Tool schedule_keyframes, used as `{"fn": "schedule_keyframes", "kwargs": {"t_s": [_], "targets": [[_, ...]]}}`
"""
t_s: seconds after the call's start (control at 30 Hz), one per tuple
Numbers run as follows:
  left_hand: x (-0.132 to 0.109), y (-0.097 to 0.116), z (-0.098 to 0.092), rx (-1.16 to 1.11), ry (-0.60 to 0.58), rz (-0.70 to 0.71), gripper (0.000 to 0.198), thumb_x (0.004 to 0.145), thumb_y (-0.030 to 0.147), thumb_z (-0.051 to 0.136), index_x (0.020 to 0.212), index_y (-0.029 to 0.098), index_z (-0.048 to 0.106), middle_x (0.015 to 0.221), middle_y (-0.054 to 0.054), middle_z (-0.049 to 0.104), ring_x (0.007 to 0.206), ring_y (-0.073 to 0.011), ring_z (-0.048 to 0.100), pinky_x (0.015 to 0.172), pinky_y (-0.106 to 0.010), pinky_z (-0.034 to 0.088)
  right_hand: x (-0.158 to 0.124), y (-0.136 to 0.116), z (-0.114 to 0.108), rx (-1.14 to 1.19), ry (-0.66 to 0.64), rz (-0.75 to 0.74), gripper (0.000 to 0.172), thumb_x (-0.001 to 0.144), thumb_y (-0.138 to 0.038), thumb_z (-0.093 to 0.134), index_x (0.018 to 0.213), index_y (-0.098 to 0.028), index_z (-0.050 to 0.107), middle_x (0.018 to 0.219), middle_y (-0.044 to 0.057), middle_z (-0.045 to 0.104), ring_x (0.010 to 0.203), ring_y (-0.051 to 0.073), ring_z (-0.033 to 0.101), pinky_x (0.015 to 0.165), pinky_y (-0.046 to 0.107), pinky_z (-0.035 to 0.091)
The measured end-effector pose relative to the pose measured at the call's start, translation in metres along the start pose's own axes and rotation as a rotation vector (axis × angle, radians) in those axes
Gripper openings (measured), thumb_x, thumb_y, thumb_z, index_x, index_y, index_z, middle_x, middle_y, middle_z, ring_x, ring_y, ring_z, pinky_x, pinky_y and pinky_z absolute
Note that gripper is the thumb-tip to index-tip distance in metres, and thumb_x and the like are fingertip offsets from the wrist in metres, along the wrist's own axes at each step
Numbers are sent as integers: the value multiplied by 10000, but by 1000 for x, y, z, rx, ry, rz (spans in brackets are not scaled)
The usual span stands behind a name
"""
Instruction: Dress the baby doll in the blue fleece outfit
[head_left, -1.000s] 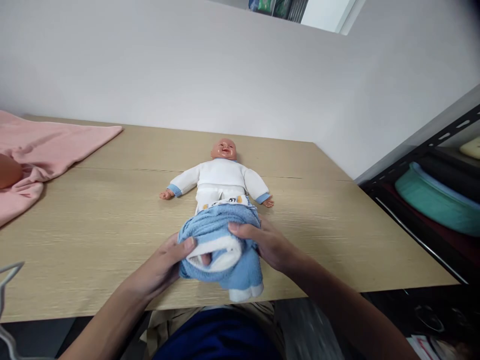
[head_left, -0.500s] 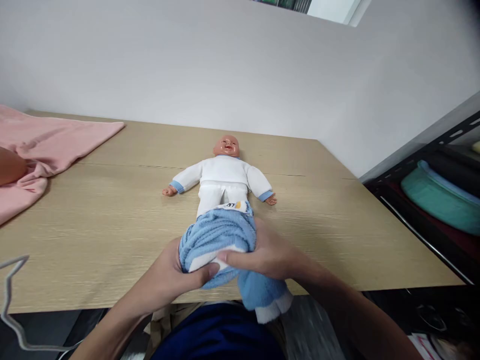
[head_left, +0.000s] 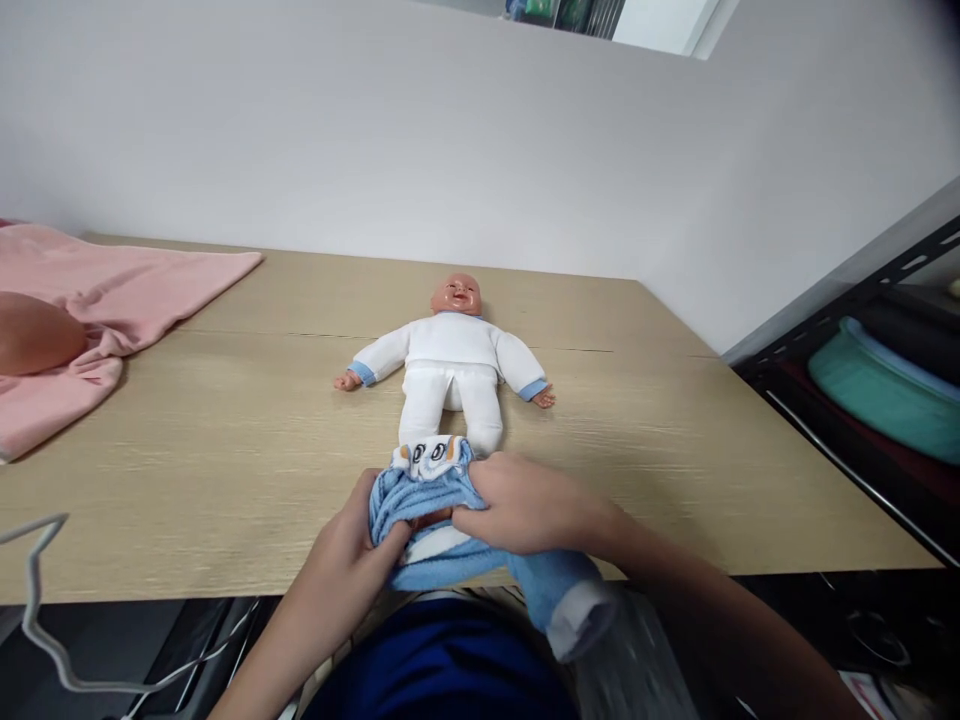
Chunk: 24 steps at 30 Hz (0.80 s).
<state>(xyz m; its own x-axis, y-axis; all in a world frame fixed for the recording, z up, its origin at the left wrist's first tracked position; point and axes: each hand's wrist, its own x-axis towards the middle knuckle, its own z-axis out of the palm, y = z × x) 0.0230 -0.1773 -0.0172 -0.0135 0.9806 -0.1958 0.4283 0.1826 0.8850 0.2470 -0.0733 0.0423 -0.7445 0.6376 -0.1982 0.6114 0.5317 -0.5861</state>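
A baby doll (head_left: pixel 450 362) in a white suit with blue cuffs lies on its back in the middle of the wooden table (head_left: pixel 225 470), head toward the wall. Its white legs show down to the shins. At the doll's feet, near the table's front edge, a bunched blue fleece garment (head_left: pixel 427 490) with a white lining and a printed patch is held by both hands. My left hand (head_left: pixel 349 540) grips its left side, thumb on the cloth. Over its right side, my right hand (head_left: pixel 529 505) is closed. One blue leg of the garment (head_left: pixel 566 600) hangs off the table edge.
A pink blanket (head_left: pixel 112 300) lies at the table's left end with a round brownish object (head_left: pixel 34 335) on it. A white wire hanger (head_left: pixel 45 610) sticks out at the lower left. A dark shelf rack (head_left: pixel 862 400) with a teal basin (head_left: pixel 885 385) stands on the right.
Both hands have pulled the blue garment down the doll's legs toward the front edge. The white legs, covered before, now show.
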Motion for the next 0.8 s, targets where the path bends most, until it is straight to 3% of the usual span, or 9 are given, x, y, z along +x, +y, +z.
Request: {"fn": "schedule_keyframes", "kwargs": {"t_s": [0.1, 0.2, 0.33, 0.47, 0.57, 0.67, 0.8], "targets": [[-1, -4, 2, 164, 8, -49, 343, 1038, 522, 513, 1228, 237, 533, 979, -69, 759, 923, -354, 737, 810, -399, 491, 4, -11, 9, -118, 24, 90, 173, 976, -359, 680, 920, -202, 725, 934, 103, 820, 779, 252, 715, 674, 352, 495], [2, -5, 3, 344, -46, -48, 244, 1051, 438, 446, 1112, 240, 574, 982, -123, 786, 943, -390, 755, 791, -402, 449, 5, -20, 21, -224, 68, 143, 252, 1007, -343, 644, 1159, -156, 719, 1226, 198, 795, 1017, 359, 766, 832, 455, 588], [8, -10, 3, 435, -72, -20, 235, 1026, 364, 460, 1094, 227, 640, 989, -145, 800, 950, -405, 751, 793, -407, 419, 4, -21, 33, -293, -19, 122, 279, 980, -204, 601, 1231, -123, 693, 1284, 218, 765, 1074, 371, 770, 907, 503, 628], [9, -21, 7, 263, 3, -14, 211, 978, 347, 539, 1086, 223, 671, 893, -81, 771, 832, -339, 719, 782, -394, 460, 2, -11, 40, -366, -31, 58, 279, 944, -147, 600, 1200, -118, 707, 1261, 242, 757, 1055, 365, 770, 865, 488, 644], [8, -31, 11, 85, 86, 112, 241, 1021, 327, 563, 1194, 214, 687, 1192, -119, 759, 1136, -335, 717, 992, -422, 521, 1, 0, 46, -307, 47, 65, 235, 939, -191, 640, 1155, -132, 712, 1249, 222, 763, 1054, 343, 760, 907, 474, 638], [10, -39, 11, -43, 153, 271, 341, 1072, 288, 579, 1405, 225, 614, 1510, -143, 608, 1451, -310, 571, 1225, -428, 441, 3, 14, 50, -151, 181, 15, 253, 929, -221, 699, 1178, -174, 699, 1201, 150, 785, 1081, 316, 740, 975, 452, 611], [23, -46, 2, -124, 91, 288, 399, 1096, 292, 590, 1485, 218, 538, 1522, -149, 633, 1406, -290, 609, 1234, -427, 462, 10, 26, 48, 6, 265, -53, 264, 952, -229, 701, 1214, -196, 698, 1226, 115, 779, 1114, 299, 727, 1023, 447, 583]]}}
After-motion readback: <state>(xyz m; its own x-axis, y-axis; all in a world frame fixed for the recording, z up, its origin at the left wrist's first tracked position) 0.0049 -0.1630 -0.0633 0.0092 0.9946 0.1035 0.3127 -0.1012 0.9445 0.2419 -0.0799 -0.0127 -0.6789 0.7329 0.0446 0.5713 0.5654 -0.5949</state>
